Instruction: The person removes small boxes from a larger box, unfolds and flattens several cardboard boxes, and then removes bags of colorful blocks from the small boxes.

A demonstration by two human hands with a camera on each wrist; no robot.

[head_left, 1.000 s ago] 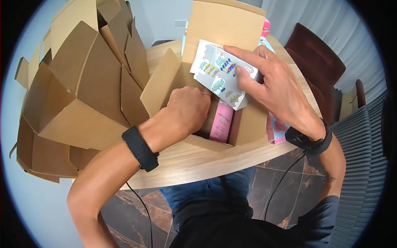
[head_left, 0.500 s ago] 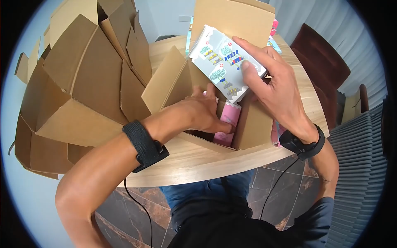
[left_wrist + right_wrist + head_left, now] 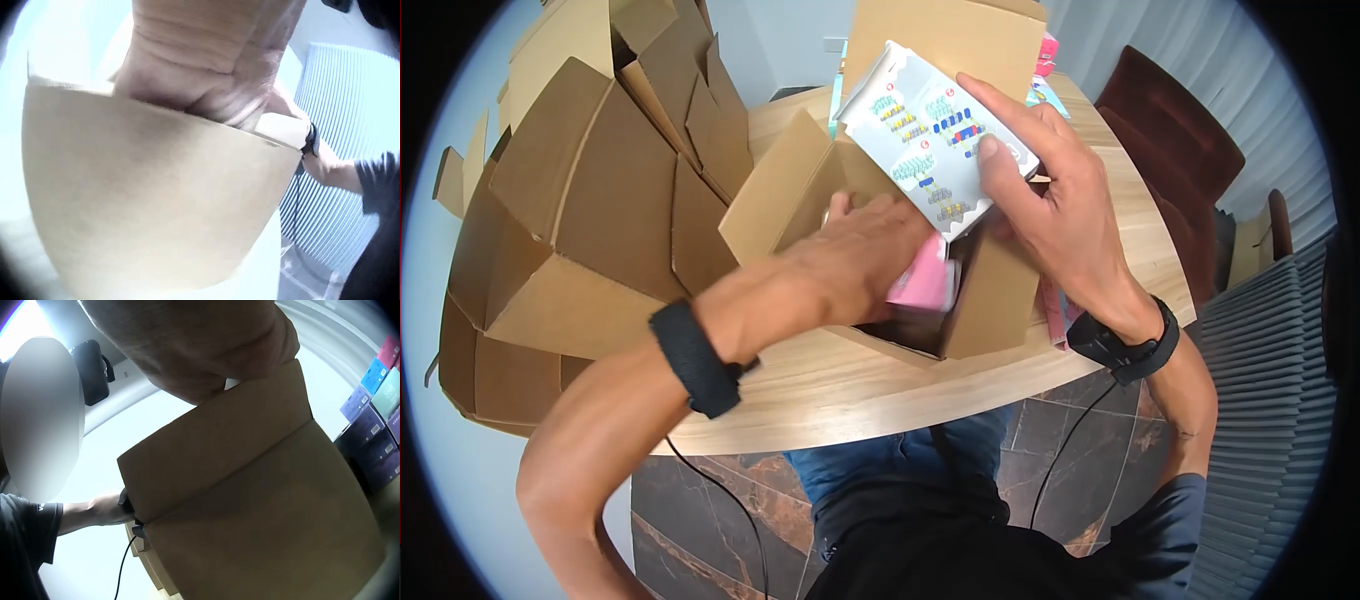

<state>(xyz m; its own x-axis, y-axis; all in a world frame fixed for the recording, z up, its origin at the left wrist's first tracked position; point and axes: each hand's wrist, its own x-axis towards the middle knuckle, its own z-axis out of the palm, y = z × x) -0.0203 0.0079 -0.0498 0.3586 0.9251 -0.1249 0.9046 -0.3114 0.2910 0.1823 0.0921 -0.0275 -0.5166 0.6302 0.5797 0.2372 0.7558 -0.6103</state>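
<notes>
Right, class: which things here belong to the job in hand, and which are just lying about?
Job in hand, it seems:
- open carton
- grey-and-white box, held by the right hand
- pink box inside, the left hand at it

Apparently just about:
- heaped brown cartons
- maroon chair
- stacked coloured boxes

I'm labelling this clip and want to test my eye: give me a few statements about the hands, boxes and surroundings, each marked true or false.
1. The right hand holds the printed white-and-grey box. True.
2. The left hand lies on the bare tabletop. False: the left hand reaches into the open cardboard box.
3. The pink box is at the left hand. True.
4. The printed white-and-grey box lies flat. False: the printed white-and-grey box is held tilted.
5. Both wrists wear black straps. True.
</notes>
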